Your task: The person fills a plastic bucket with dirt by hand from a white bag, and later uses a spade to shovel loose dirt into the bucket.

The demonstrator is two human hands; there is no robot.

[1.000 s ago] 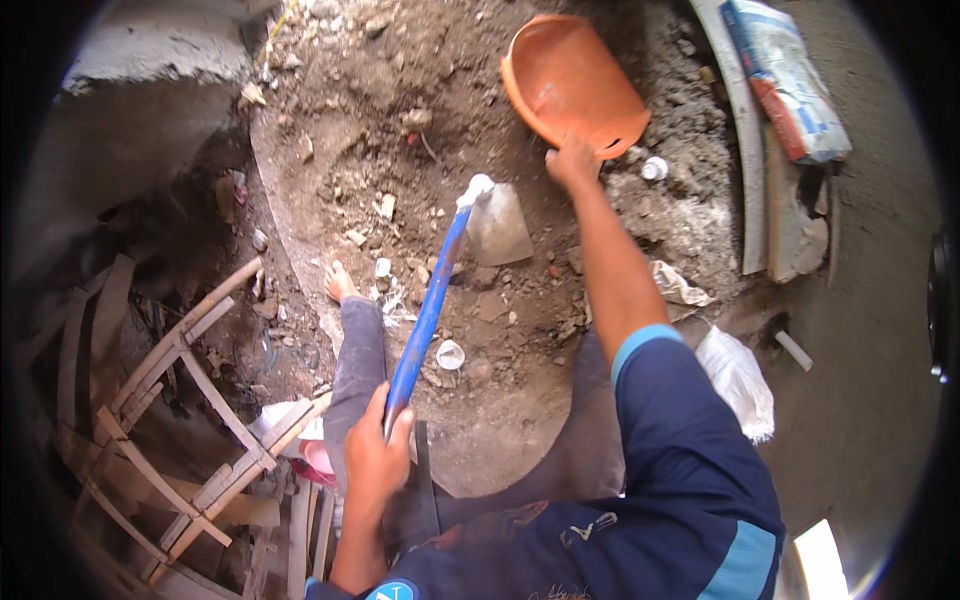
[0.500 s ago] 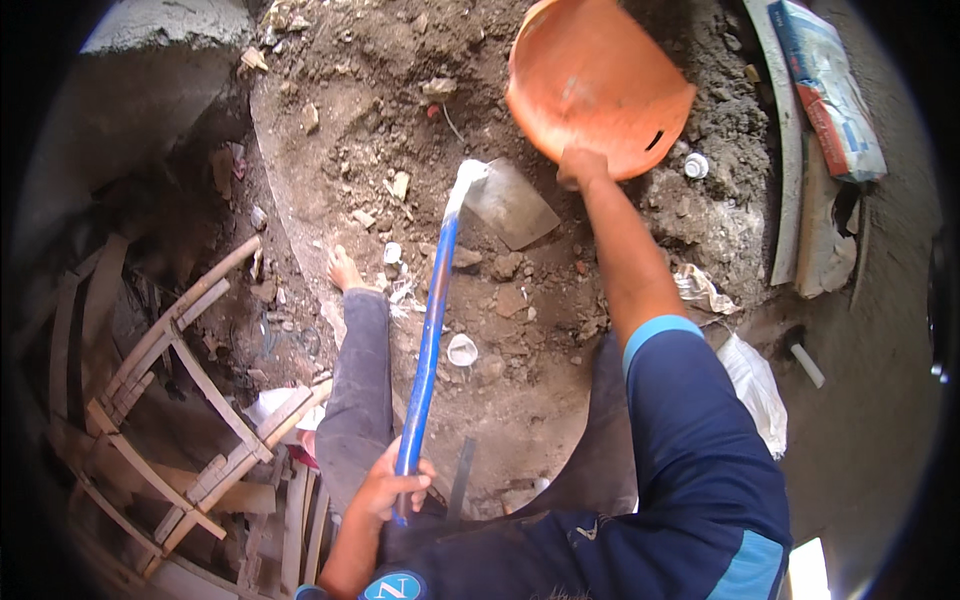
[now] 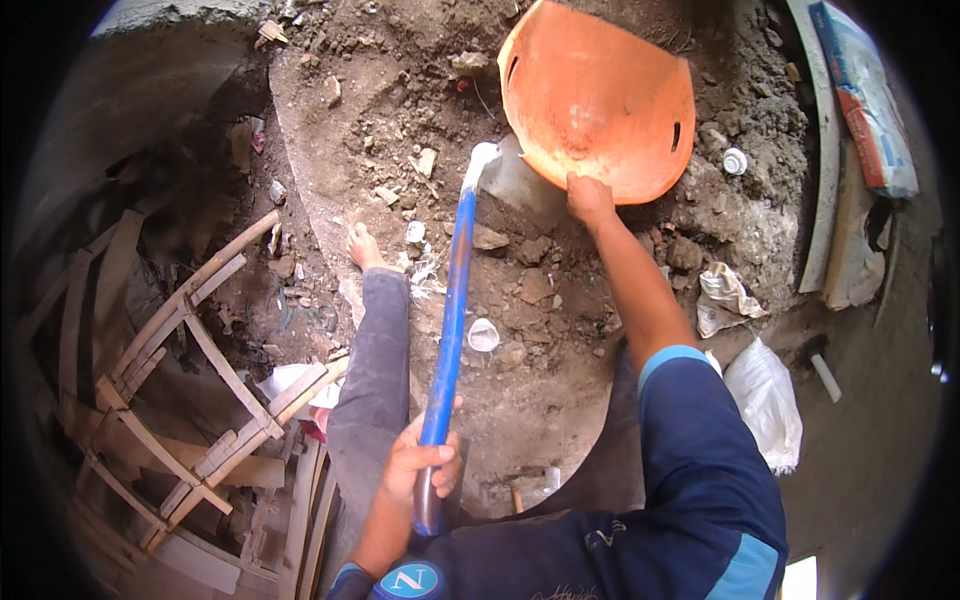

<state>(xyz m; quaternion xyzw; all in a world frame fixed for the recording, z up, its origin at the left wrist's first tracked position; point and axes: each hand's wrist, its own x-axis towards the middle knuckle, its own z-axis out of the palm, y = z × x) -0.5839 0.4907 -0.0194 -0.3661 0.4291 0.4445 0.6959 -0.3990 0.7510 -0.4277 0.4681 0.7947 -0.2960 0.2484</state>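
Observation:
My left hand (image 3: 422,468) is wrapped round the lower end of a hoe's blue handle (image 3: 452,330). The hoe's white neck leads to a flat grey blade (image 3: 520,185) resting on the dirt, part of it hidden behind the scoop. My right hand (image 3: 590,196) grips the near rim of an orange plastic scoop (image 3: 600,100), a curved shell with slots in its sides. The scoop's inside faces me, with a little dirt on it. Loose soil and stones (image 3: 400,110) lie around both tools.
My bare foot (image 3: 363,246) stands on the dirt left of the hoe. A wooden lattice frame (image 3: 200,390) leans at the lower left. To the right are a white sack (image 3: 765,400), crumpled cloth (image 3: 725,300), a white cap (image 3: 735,161), boards (image 3: 822,150) and a printed bag (image 3: 865,110).
The orange scoop has turned to show more of its inside and a second slot; its rim now covers more of the hoe blade. Both hands keep their holds. The whole view has shifted slightly.

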